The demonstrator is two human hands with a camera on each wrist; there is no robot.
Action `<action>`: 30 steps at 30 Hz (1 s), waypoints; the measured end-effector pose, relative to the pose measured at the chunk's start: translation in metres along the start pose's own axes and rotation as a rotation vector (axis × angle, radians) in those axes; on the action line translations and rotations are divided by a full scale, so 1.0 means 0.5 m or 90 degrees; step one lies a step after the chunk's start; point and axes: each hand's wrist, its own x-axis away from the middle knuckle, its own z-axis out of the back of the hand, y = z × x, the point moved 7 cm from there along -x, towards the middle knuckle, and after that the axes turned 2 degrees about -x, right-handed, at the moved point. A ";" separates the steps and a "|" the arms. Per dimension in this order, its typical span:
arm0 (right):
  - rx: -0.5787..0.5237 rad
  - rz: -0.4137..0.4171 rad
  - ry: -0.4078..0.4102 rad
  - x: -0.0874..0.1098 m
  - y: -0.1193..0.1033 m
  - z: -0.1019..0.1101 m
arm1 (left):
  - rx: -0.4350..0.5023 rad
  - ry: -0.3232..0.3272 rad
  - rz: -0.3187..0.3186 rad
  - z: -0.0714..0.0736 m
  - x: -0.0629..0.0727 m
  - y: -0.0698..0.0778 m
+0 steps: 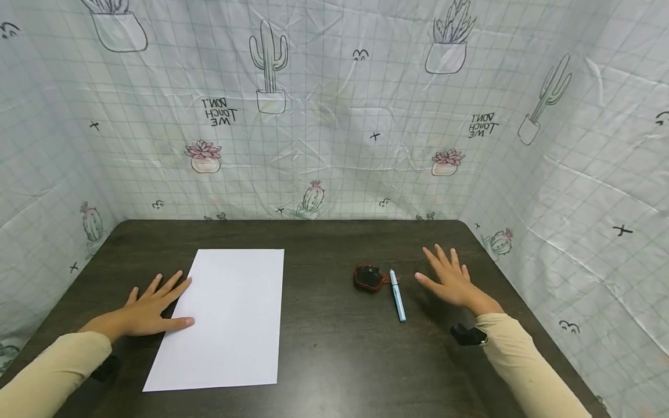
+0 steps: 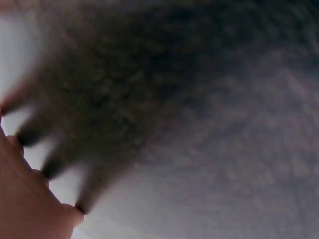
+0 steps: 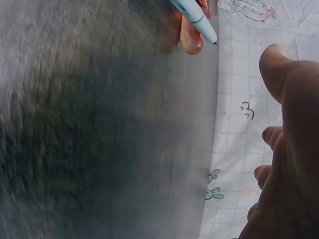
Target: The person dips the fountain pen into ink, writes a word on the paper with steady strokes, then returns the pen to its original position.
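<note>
A blank white sheet of paper [image 1: 230,319] lies on the dark table at the left. My left hand [image 1: 145,310] is spread flat over its left edge, thumb and fingertips on the paper. In the left wrist view the left hand [image 2: 27,204] shows at the lower left, fingers apart. Right of centre, a light blue pen [image 1: 399,299] leans its dark tip end on the short stub of a small reddish-brown, dark-centred object [image 1: 369,277]. My right hand [image 1: 449,281], fingers spread and holding nothing, is just right of the pen. The pen [image 3: 192,17] also appears in the right wrist view.
The dark wooden table [image 1: 324,354] has its far edge against a white curtain [image 1: 334,145] printed with cacti and grid lines. More curtain hangs close along both sides. A black band [image 1: 467,335] sits at the right wrist.
</note>
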 end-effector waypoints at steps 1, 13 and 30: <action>-0.005 0.002 -0.001 0.000 -0.002 -0.002 | 0.000 0.001 0.001 0.000 0.000 0.000; -0.227 0.000 -0.066 0.006 -0.024 -0.036 | -0.010 0.011 0.000 -0.003 -0.002 -0.004; -0.681 -0.173 -0.170 0.010 -0.021 -0.067 | -0.003 0.002 0.006 -0.002 0.000 0.002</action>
